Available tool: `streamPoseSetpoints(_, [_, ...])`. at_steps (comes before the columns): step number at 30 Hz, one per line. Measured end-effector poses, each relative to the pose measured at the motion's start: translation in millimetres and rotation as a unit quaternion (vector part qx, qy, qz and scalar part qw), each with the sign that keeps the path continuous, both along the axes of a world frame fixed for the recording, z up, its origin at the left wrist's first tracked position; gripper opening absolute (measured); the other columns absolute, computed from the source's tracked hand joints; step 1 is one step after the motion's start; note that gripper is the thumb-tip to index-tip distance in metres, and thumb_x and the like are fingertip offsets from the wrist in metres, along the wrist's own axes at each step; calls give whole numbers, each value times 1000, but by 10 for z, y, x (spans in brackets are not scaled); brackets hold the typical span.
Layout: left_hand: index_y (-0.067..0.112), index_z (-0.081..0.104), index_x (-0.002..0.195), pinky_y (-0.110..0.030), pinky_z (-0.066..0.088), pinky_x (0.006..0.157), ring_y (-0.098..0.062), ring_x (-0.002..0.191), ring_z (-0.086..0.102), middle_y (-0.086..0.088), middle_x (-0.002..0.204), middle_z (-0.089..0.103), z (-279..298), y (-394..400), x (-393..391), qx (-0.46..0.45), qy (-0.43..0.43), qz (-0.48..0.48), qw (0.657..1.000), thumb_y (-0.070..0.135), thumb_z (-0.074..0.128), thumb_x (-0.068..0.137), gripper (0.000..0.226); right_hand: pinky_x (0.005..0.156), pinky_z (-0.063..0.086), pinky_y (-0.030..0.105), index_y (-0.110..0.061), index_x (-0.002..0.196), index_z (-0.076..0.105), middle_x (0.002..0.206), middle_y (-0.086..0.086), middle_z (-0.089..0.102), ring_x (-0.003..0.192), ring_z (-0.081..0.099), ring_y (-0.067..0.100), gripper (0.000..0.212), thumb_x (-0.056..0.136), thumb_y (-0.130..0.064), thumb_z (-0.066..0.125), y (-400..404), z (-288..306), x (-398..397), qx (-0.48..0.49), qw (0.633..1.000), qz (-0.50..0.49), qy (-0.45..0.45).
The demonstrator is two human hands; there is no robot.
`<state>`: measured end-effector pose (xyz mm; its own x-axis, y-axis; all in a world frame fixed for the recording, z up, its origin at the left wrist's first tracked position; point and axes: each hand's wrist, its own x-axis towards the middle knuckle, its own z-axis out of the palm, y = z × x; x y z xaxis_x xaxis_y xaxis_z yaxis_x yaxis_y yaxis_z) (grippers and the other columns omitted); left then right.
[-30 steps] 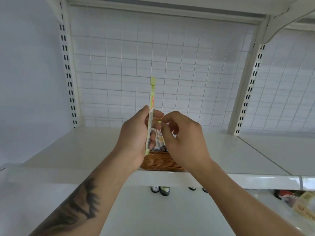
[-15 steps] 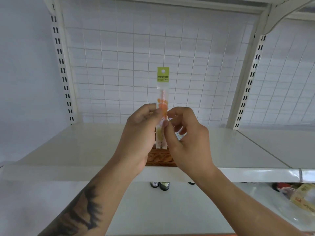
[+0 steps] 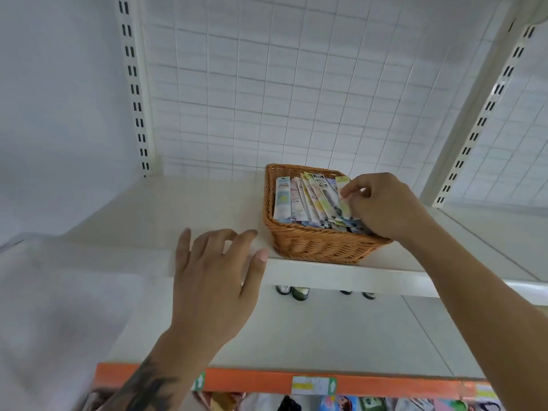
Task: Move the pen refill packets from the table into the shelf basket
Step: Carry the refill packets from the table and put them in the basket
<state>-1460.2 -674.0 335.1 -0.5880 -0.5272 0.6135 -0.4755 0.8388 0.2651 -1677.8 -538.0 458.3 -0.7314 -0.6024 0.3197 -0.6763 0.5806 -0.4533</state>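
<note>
A brown wicker basket (image 3: 320, 247) stands at the front edge of a white shelf (image 3: 189, 209). Several pen refill packets (image 3: 308, 200) lie side by side inside it. My right hand (image 3: 382, 206) reaches over the basket's right side and pinches a yellow-topped packet (image 3: 344, 191) that lies among the others at the right end. My left hand (image 3: 216, 277) hovers in front of the shelf edge, left of the basket, with fingers spread and nothing in it.
A white wire grid (image 3: 296, 84) backs the shelf, with slotted uprights (image 3: 136, 90) at left and right. Below, small dark bottles (image 3: 299, 292) stand on a lower shelf with an orange price strip (image 3: 311, 384). Bare shelf surface lies left of the basket.
Both hands held a packet upright above the basket before. Now the right hand has lowered it into the basket, and the left hand has let go and dropped down to the left.
</note>
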Motion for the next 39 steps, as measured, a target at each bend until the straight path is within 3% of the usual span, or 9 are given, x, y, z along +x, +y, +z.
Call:
streamPoseSetpoints(5, [27,72,112,-58,19,123,-30,113,61,2,111,68,-142,-68,24,-57,4,-7,998,45,47,102,33,55,40,23,-36,98,75,129,5,68,78,59,10,32,98,-15,51,-98,-15,0,27,999,-22,27])
streamPoseSetpoints(11, [29,62,137,-61,13,124,-35,140,46,-5,137,62,-211,19,139,-30,-26,-5,999,51,41,103,45,61,40,16,-27,113,75,118,-1,69,84,63,12,28,103,-18,50,177,-129,233,-104,991,-28,81])
streamPoseSetpoints(14, [34,49,150,-65,13,124,-36,152,32,-8,157,46,-248,192,281,-12,-61,12,998,58,32,104,54,77,48,24,-24,113,75,114,0,66,98,63,17,19,101,-22,59,491,-404,474,-168,977,26,129])
streamPoseSetpoints(18, [38,51,148,-65,16,124,-36,152,33,-9,160,43,-388,619,554,19,-75,19,997,63,26,103,57,88,50,39,-18,111,73,114,4,66,103,61,29,18,99,-23,61,968,-948,842,-194,958,69,200])
streamPoseSetpoints(22, [40,53,145,-66,18,123,-36,149,38,-6,158,47,-749,1299,879,47,-92,27,994,61,30,100,55,88,53,43,-19,121,72,125,6,65,108,62,31,33,99,-38,56,1341,-1607,1278,-110,970,131,175])
streamPoseSetpoints(27, [43,53,143,-69,20,120,-35,149,39,-4,158,47,-1365,2064,1555,114,-192,87,971,64,26,97,57,88,58,49,-27,134,62,138,8,61,118,63,35,43,100,-48,47,1716,-2449,1914,31,965,244,92])
streamPoseSetpoints(31, [43,54,143,-70,27,117,-37,143,46,-5,153,53,-1688,2518,2382,159,-251,158,942,59,31,95,55,95,56,51,-30,143,56,149,7,55,126,60,36,54,98,-54,37,1875,-2892,2570,132,932,334,38])
streamPoseSetpoints(34, [46,46,149,-65,19,121,-32,147,38,-1,157,47,-1864,2859,3170,224,-274,227,907,59,34,92,60,107,48,51,-31,149,49,157,5,46,138,50,35,55,101,-56,38,1961,-3051,3217,190,899,394,19])
streamPoseSetpoints(39, [45,51,146,-65,20,118,-31,145,41,0,154,50,-2076,3583,4551,286,-245,325,867,64,21,92,65,113,37,46,-35,154,41,162,0,37,144,41,28,52,106,-55,41,2211,-3168,4563,220,836,502,-2])
